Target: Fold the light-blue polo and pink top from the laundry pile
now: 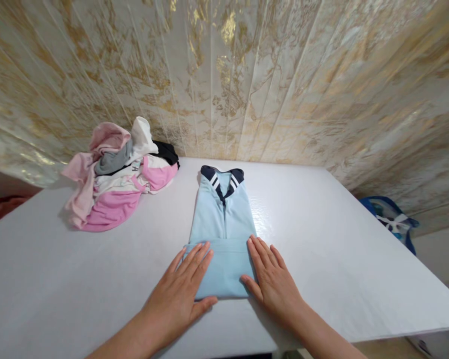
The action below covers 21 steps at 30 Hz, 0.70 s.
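Observation:
A light blue shirt [224,271] with a dark navy, white-striped collar lies face up in the middle of the table, its sides tucked in and its lower part folded up over the front. My left hand [181,286] rests on the left edge of the folded part, fingers stretched out and thumb near the bottom fold. On the right edge lies my right hand [267,274], flat with fingers extended and thumb pointing inward. Both hands press on the cloth without gripping it. The collar end points away from me.
A loose heap of pink, white, grey and black clothes [115,199] sits at the table's back left. The white table [314,239] ends against a gold-patterned curtain [224,89]. Beyond the right edge, lower down, is a blue-rimmed bag or container [392,219].

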Motion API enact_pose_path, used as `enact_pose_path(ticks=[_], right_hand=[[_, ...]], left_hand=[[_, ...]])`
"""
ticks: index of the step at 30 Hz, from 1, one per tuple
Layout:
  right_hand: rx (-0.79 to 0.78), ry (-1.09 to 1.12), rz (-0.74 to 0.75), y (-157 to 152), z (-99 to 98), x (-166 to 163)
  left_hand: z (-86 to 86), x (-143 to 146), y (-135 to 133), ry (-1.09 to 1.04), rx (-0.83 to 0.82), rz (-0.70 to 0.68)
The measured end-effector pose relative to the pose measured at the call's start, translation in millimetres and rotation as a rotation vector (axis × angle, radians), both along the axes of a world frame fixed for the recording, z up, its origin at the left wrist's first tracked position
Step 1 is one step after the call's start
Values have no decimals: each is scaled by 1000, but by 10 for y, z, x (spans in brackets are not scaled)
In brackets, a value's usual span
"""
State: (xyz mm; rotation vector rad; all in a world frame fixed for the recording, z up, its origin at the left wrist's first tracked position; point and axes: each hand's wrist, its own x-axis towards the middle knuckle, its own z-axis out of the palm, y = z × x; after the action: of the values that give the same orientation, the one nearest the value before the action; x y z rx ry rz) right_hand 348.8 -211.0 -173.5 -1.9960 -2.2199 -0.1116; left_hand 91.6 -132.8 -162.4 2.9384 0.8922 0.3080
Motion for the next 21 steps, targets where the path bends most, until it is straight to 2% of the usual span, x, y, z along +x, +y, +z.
enact_pose_path(ticks=[3, 8, 12, 17, 21], right_hand=[[50, -15, -21, -13, 56, -34], [34, 16, 114, 17, 133, -198], [1, 66, 158, -60, 206, -135], [-9, 152, 285, -235, 308, -45], [100, 138, 334, -232, 260, -54]], left_hand=[[80, 7, -5, -33, 44, 35], [102, 152, -59, -22, -46, -37], [109, 102, -118, -26, -108, -54], [111, 14, -218, -97, -106, -166], [69, 146, -226, -120, -89, -65]])
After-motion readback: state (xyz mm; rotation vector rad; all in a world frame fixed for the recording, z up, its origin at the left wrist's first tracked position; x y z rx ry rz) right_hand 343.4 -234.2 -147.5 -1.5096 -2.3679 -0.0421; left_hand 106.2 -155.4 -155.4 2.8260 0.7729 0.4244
